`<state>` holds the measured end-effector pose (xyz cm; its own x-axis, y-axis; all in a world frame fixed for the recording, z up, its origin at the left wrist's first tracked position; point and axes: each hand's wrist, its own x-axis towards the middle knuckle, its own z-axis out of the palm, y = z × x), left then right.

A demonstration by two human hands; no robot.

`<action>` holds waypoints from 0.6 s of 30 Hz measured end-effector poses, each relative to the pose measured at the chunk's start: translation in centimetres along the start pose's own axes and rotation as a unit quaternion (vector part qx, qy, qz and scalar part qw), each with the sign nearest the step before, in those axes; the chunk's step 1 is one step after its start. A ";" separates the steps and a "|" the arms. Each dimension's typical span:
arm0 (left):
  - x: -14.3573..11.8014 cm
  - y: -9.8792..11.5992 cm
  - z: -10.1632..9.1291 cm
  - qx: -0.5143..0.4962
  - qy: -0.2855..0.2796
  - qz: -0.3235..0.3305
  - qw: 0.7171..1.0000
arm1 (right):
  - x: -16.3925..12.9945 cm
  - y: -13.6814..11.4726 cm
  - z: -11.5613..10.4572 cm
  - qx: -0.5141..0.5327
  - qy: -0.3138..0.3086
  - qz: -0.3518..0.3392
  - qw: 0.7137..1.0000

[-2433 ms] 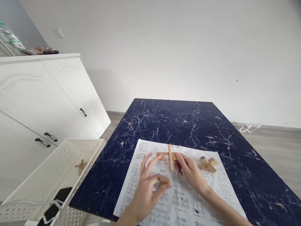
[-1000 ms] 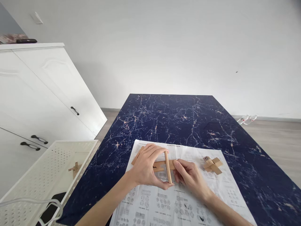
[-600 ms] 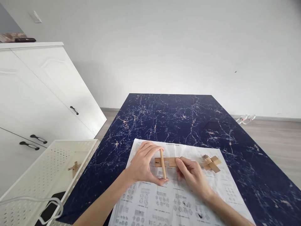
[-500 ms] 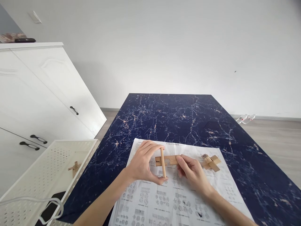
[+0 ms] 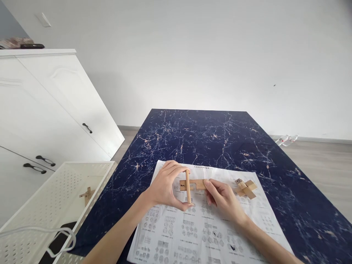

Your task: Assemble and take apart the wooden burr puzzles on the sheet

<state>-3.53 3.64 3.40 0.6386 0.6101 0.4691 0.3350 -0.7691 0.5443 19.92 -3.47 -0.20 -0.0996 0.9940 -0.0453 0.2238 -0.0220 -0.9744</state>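
My left hand (image 5: 165, 186) grips a thin wooden stick (image 5: 188, 187) by its two ends, thumb below and fingers above, so it stands nearly upright. Between finger and thumb, my right hand (image 5: 221, 196) pinches the right end of a flat notched wooden puzzle piece (image 5: 200, 184). A dark mark is on that piece's left end, and the stick crosses in front of it; whether the two touch I cannot tell. Right of my right hand, several wooden pieces fitted together as a cross (image 5: 246, 189) lie on the printed sheet (image 5: 176, 234).
The sheet lies on a dark blue marbled table (image 5: 200, 135). At the left stands a white perforated tray (image 5: 55, 190) with a small wooden piece (image 5: 88, 194), a black object (image 5: 59, 244) and a white cable (image 5: 30, 230). Behind it is a white cabinet (image 5: 55, 102).
Both hands, with the stick and the notched piece, sit slightly further left and higher in view. The camera view has also shifted slightly. The grips look the same.
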 end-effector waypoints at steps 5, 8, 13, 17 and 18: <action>-0.4 -0.3 -0.4 0.020 0.006 -0.018 1.000 | 0.1 0.3 -0.8 -0.012 0.029 0.004 1.000; -0.8 -1.1 -1.4 0.038 0.003 -0.032 0.999 | 0.6 0.7 -1.9 -0.001 0.092 0.012 0.996; -1.3 -3.0 -2.6 0.119 -0.061 -0.052 0.990 | 0.8 1.1 -1.9 -0.064 0.036 0.003 0.997; -1.7 -3.8 -2.8 0.124 -0.121 -0.067 0.983 | 0.7 1.2 -1.0 -0.137 0.000 -0.034 0.990; -1.8 -3.9 -2.8 0.116 -0.134 -0.072 0.981 | 0.7 1.1 -0.9 -0.154 -0.006 -0.045 0.987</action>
<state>-7.89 6.11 2.36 0.7222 0.6673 0.1818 0.5640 -0.7203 0.4037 20.98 -2.66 -1.15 -0.1439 0.9890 0.0333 0.4971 0.1013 -0.8617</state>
